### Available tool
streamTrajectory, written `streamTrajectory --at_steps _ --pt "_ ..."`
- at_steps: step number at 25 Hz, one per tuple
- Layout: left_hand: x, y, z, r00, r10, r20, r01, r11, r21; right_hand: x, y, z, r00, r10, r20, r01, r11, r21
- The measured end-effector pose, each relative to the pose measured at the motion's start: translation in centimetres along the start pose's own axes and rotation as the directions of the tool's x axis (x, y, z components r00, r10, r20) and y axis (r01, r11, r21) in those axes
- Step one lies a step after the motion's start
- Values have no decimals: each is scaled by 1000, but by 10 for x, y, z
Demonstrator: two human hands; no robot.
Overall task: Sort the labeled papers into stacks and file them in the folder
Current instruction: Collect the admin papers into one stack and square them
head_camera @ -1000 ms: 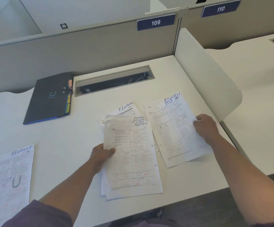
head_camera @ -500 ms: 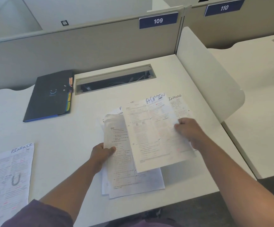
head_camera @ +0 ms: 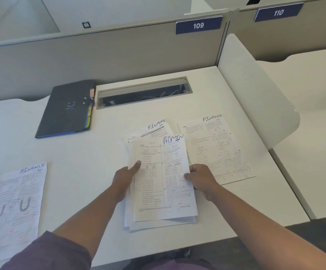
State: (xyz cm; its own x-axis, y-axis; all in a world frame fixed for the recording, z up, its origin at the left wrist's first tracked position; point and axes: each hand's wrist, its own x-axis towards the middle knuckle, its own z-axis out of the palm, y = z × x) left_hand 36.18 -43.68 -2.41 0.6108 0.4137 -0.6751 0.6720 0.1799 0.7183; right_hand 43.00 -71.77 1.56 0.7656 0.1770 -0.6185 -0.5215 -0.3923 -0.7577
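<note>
Centre of frame: one loose stack of papers (head_camera: 164, 219) on white desk (head_camera: 80, 152), top sheet marked ADMIN (head_camera: 159, 172). Left hand (head_camera: 124, 180) gripping stack's left edge, right hand (head_camera: 201, 179) pinching right edge. Three FINANCE sheets visible: one (head_camera: 214, 147) right, one (head_camera: 156, 126) behind stack, one (head_camera: 16, 199) lower left. One dark folder (head_camera: 66, 110) closed, upper left.

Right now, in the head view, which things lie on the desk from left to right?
Finance sheet with U drawings → dark folder → stack topped by the Admin sheet, held by both hands → Finance sheet with graphs → white divider.
</note>
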Motion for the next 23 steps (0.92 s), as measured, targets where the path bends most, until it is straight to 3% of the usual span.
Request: streamTrajectory --at_steps 4,10,13,16,20,23 --pt "-3 -1 -2 999 -10 48 7 999 47 -4 0 10 998 -24 51 27 998 -59" --pt "-39 25 -19 977 175 124 -168 984 -62 -14 -27 9 947 -255 -195 244 967 -79" --pt "-61 44 -39 955 267 131 -247 957 -150 -19 -51 12 970 -243 0 237 946 222" --pt "-79 55 -60 924 373 79 -352 915 -199 -26 -75 29 898 -337 284 238 913 331" --pt "-89 64 -91 863 497 -86 -504 846 -174 -40 -103 68 876 -391 281 322 910 262" --pt "-92 73 -116 823 553 -131 -568 804 -173 -48 -119 95 861 -447 244 397 889 227"
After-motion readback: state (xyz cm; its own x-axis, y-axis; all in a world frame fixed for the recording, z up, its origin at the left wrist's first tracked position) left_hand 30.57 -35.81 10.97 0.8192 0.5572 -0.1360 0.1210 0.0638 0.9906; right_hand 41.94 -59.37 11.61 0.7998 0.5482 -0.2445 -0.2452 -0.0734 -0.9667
